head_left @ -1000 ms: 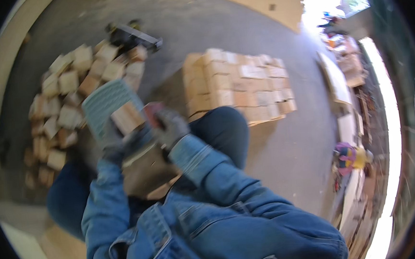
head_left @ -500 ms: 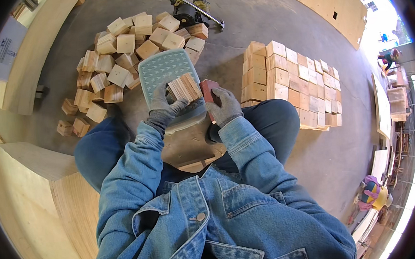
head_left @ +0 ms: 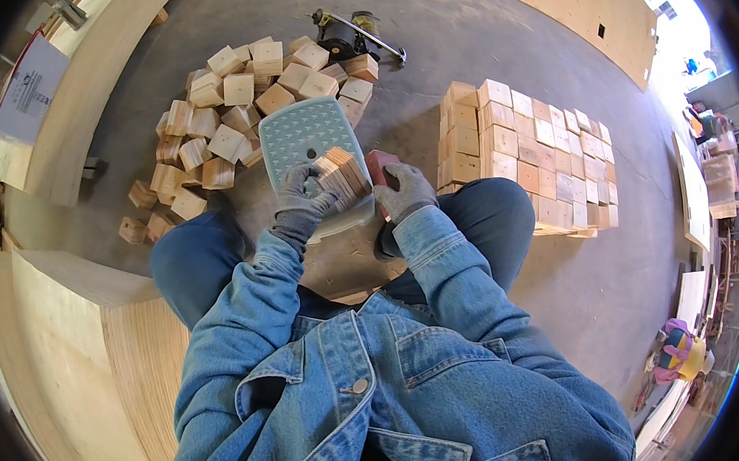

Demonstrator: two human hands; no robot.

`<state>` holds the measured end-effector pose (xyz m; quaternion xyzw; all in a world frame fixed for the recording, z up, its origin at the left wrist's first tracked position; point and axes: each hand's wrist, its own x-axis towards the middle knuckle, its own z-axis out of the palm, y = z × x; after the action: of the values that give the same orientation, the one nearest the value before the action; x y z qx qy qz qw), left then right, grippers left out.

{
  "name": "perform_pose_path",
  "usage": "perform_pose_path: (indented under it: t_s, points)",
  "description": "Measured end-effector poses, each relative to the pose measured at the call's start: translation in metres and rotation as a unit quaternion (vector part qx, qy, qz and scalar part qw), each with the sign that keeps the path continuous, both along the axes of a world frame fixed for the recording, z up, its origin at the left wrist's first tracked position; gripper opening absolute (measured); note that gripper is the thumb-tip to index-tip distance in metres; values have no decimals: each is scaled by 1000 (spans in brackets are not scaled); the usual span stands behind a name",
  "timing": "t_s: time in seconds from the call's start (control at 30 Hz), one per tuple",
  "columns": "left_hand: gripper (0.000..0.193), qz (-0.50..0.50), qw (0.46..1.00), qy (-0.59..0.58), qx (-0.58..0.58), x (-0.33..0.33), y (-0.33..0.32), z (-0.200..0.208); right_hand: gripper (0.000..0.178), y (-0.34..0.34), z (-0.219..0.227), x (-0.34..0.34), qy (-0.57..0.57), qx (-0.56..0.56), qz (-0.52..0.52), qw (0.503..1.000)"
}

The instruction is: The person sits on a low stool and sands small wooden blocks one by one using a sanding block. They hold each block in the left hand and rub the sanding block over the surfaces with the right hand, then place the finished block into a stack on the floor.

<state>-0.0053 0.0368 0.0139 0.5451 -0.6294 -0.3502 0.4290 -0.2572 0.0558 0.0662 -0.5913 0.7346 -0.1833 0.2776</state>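
My gloved left hand (head_left: 304, 202) is closed around a laminated wooden block (head_left: 343, 178), its layered side facing up. Beneath that block stands a light blue plastic step stool (head_left: 307, 132) with a patterned top, between my knees. In my gloved right hand (head_left: 406, 191) is a reddish-brown sanding block (head_left: 381, 163), gripped along its right side. It sits close to the wooden block's right end; whether the two touch I cannot tell.
Beyond the stool, to the left, loose wooden blocks (head_left: 228, 143) lie heaped on the concrete floor. On the right rises a neat stack of blocks (head_left: 544, 154). A black and yellow power tool (head_left: 352, 36) rests behind the heap. Large plywood pieces (head_left: 143, 366) flank my left side.
The wooden block in my left hand has tilted, and the sanding block has turned in my right hand. The whole view has shifted slightly.
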Motion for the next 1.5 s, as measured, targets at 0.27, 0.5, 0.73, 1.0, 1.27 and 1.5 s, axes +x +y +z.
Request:
perform_pose_path:
  t_s: [0.27, 0.5, 0.73, 1.0, 1.27, 1.5]
  points:
    - [84, 32, 996, -69, -48, -21, 16, 8, 63, 8, 2, -5, -22, -23, 48, 998]
    - [98, -74, 973, 134, 170, -18, 5, -5, 61, 13, 13, 0, -9, 4, 61, 998]
    - [101, -84, 972, 129, 175, -19, 0, 3, 61, 10, 13, -2, -47, 9, 50, 998]
    - [102, -17, 988, 134, 74, -5, -25, -12, 61, 4, 5, 5, -25, -69, 54, 996]
    - [103, -42, 974, 203, 87, -9, -32, -12, 66, 13, 14, 21, 32, -230, 146, 962]
    - [92, 9, 997, -72, -8, -5, -31, -5, 65, 21, 23, 43, 183, -222, 227, 931]
